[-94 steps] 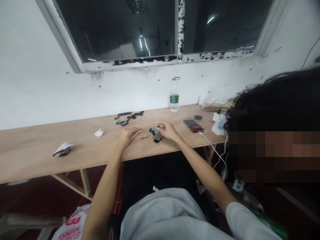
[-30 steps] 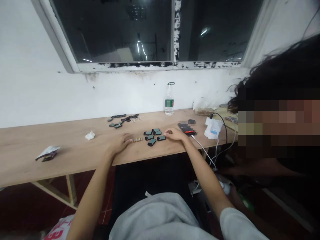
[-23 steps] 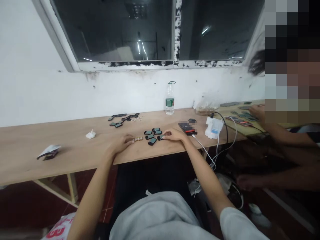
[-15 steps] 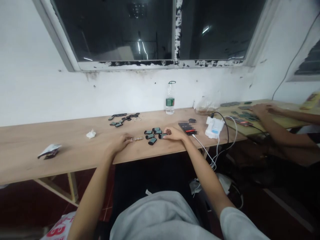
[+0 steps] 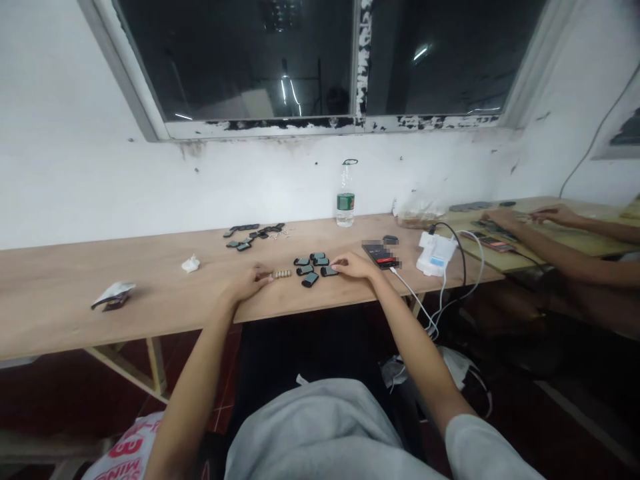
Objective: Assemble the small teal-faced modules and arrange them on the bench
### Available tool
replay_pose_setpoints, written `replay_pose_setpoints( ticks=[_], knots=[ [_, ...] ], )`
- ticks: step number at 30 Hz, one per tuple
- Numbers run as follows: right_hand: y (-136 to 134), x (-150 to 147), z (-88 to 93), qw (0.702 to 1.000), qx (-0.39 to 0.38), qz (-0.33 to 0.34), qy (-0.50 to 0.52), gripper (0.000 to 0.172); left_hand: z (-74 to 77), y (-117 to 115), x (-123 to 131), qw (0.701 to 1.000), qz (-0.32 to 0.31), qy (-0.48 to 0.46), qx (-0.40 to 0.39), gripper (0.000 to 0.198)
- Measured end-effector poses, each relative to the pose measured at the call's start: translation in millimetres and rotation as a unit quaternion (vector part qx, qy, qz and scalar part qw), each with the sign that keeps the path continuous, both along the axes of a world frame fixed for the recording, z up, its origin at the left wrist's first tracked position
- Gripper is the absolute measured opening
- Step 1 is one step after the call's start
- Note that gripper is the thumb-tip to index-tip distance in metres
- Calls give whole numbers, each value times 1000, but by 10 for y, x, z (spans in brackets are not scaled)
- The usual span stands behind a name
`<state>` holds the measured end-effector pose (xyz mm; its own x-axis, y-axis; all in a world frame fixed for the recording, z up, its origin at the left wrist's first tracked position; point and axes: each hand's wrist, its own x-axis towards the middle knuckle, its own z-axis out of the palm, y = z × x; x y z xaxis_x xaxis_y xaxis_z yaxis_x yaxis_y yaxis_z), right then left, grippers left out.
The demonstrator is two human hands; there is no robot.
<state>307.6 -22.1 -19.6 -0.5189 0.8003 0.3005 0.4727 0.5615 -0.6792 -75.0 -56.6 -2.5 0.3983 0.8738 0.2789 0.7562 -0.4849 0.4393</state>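
Note:
My left hand (image 5: 253,280) rests on the wooden table with its fingertips drawn together at the left end of a short row of small gold-and-white pieces (image 5: 283,274). Whether one of them is between the fingers is too small to tell. To the right, my right hand (image 5: 354,265) has thumb and fingers closed on the edge of a small black case with a grey face (image 5: 328,271), which lies on the table. Several similar black-and-grey cases (image 5: 310,279) lie in a cluster between my hands.
Behind lie more black cases (image 5: 243,246) and tiny pale bits. A water bottle (image 5: 345,201) stands near the wall. At right are a phone (image 5: 382,255), a white charger (image 5: 436,255) with cables, and a co-worker's hands (image 5: 553,213). Crumpled tissue (image 5: 191,264) and a wrapper (image 5: 114,296) lie left.
The whole view has shifted slightly. My hands stay at nearly the same places on the table, by the row and the case. The co-worker's hands have moved apart.

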Motion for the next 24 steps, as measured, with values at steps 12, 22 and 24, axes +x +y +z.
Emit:
replay_pose_setpoints(
  ticks=[12, 22, 24],
  knots=[
    [-43, 4, 20, 998, -15, -12, -51, 44, -64, 54, -52, 999, 27, -32, -15, 60],
    [23, -22, -29, 999, -20, 8, 33, 35, 4, -27, 0, 997, 75, -31, 7, 48],
    [9, -40, -15, 998, -18, 7, 61, 34, 53, -55, 54, 996, 71, -46, 25, 44]
  ],
)
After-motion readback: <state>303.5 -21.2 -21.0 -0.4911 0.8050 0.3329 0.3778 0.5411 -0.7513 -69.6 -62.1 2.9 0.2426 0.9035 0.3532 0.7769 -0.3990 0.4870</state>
